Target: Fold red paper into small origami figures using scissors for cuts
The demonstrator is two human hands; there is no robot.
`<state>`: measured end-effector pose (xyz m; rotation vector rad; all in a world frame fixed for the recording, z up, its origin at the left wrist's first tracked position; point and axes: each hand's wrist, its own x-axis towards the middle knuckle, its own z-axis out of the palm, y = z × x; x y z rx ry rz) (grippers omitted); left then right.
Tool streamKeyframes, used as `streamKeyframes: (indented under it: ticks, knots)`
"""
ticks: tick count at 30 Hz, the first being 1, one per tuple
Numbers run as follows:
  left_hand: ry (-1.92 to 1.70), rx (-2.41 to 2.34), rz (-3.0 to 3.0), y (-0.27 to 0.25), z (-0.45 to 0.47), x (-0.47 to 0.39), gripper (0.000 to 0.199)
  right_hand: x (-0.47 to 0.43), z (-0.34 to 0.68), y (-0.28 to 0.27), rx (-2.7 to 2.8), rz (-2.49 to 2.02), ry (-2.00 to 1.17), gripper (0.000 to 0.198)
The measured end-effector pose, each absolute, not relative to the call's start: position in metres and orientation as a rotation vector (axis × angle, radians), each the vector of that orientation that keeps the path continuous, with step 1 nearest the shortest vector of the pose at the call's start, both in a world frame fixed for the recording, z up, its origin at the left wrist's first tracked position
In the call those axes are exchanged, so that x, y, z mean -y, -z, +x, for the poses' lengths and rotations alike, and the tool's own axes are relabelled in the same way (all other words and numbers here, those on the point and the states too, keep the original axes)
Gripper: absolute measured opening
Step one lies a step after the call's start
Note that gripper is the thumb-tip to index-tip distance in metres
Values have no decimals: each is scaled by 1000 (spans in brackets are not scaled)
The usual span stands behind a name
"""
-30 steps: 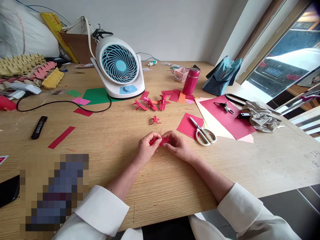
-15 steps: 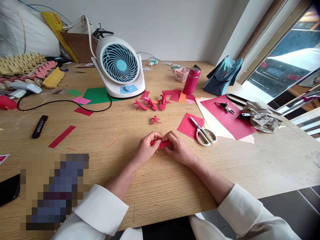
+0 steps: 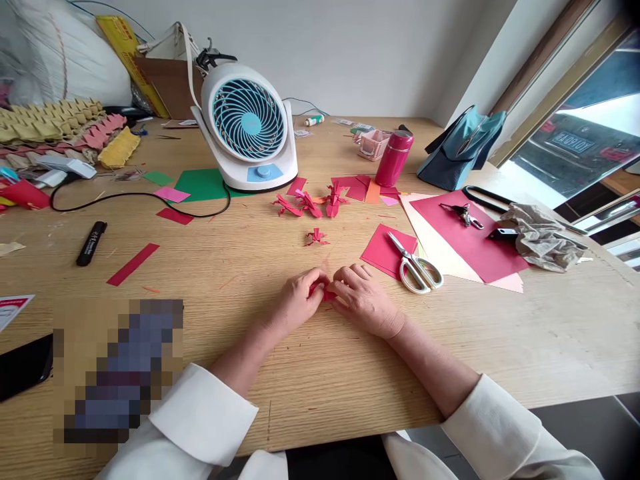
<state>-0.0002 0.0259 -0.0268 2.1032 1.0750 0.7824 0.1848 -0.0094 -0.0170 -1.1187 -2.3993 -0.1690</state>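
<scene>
Between my two hands is a small piece of folded red paper (image 3: 327,294), mostly covered by my fingers. My left hand (image 3: 303,297) is closed, pinching the paper between thumb and fingers. My right hand (image 3: 364,300) is closed on the paper's other side, its fingers bent down over it. Just beyond my hands stands a small red folded-paper figure (image 3: 317,237). Farther back, several more red paper figures (image 3: 311,204) sit in a group. To the right, white-handled scissors (image 3: 417,270) lie partly over red paper squares (image 3: 383,248).
A white fan (image 3: 250,127) stands at the back, its black cord running left. At right are large red sheets (image 3: 483,247), keys (image 3: 465,215), a pink flask (image 3: 395,159) and a teal bag (image 3: 460,150). Left lie a black marker (image 3: 92,243), a red strip (image 3: 133,265) and a phone (image 3: 25,367).
The view has shifted slightly, moving the scene right. My fingers have closed further over the red paper, so less of it shows. My right hand has turned more palm-down.
</scene>
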Motion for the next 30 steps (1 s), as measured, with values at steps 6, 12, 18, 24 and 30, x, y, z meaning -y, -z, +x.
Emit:
streamKeyframes:
  ticks: [6,12,18,24,30]
  knots:
    - [-716,-1118,2440,23,-7,-22,17,10,182,20,2498,-1075,117,16]
    - [-840,-948,2578,22,-19,-20,17,12,184,21,2466,-1106,9,17]
    - [-667,-826,2625,19,-23,-11,5,14,185,20,2432,-1138,-160,19]
    - [-648,-857,2576,21,-21,-8,7,19,185,18,2328,-1183,-414,13]
    - [-712,-900,2336,19,-21,-7,11,21,185,17,2258,-1186,-538,15]
